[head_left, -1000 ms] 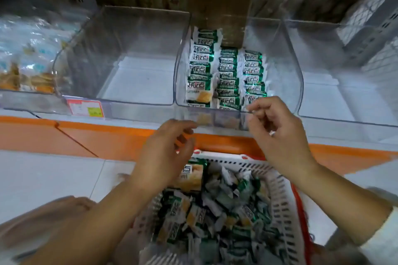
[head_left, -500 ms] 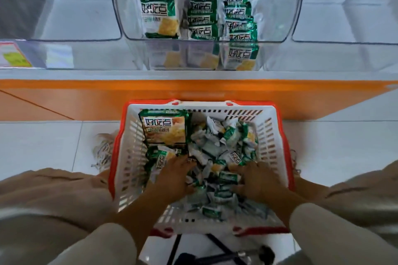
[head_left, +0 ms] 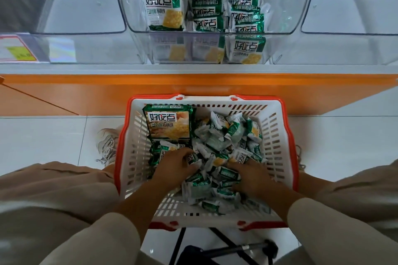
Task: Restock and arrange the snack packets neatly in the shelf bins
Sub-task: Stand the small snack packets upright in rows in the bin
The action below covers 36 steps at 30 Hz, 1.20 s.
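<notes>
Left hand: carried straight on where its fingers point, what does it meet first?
The heap of small packets in the basket: the left hand lies on them, fingers pointing forward and slightly right. The large packet looks left of that line; depth unclear.

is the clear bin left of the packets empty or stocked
Empty: the left clear bin shows only its bare white floor, while the middle bin holds rows of green packets.
</notes>
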Tool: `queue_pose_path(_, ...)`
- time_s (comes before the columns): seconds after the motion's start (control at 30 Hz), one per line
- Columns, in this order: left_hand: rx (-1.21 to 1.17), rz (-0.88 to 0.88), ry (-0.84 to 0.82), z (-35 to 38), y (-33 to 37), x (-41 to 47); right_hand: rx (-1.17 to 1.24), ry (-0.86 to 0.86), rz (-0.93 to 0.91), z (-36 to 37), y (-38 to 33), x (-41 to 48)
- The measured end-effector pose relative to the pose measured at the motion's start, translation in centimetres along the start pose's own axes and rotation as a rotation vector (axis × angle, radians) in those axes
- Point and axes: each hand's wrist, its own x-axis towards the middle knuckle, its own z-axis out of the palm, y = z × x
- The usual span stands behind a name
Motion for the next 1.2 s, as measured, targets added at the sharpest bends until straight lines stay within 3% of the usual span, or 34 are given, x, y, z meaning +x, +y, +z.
queue_pose_path(0.1,-0.117,-0.050,0.002,-0.7,1.2,-0.5,0.160,0.022,0.024,-0.3,0.1,0.1)
queue_pose_path(0.23,-0.365,-0.083,0.038,-2.2,3.3,-1.3,0.596,0.058,0.027,-3.4,0.0,-0.8)
queue_pose_path(0.4,-0.473,0.023,0.062,-6.1,7.4,-2.1,1.150,0.212,-0.105,-10.0,-1.8,-4.5)
queue_pose_path(0.53,-0.603,0.157,0.068,-10.2,11.7,-3.7,1.319,0.305,-0.222,-13.7,-4.0,-8.0)
queue_pose_path(0.63,-0.479,0.263,0.058,-13.5,13.8,-4.9,1.368,0.317,-0.301,-16.0,-5.7,-10.4)
queue_pose_path(0.73,-0.385,0.250,0.007,-17.0,16.2,-6.7,1.385,0.320,-0.373,-18.1,-6.9,-12.2)
queue_pose_path(0.87,-0.424,0.291,-0.036,-20.3,17.8,-8.1,1.468,0.273,-0.433,-20.6,-7.7,-12.9)
queue_pose_path(1.07,-0.561,0.290,0.110,-23.7,16.6,-9.0,1.454,0.355,-0.487,-24.9,-8.8,-11.8)
queue_pose_path(1.13,-0.564,0.293,0.221,-25.2,15.5,-9.2,1.454,0.477,-0.477,-26.9,-9.4,-11.0)
queue_pose_path(1.2,-0.598,0.286,0.385,-26.9,14.4,-9.6,1.212,0.664,-0.414,-28.9,-10.3,-9.9)
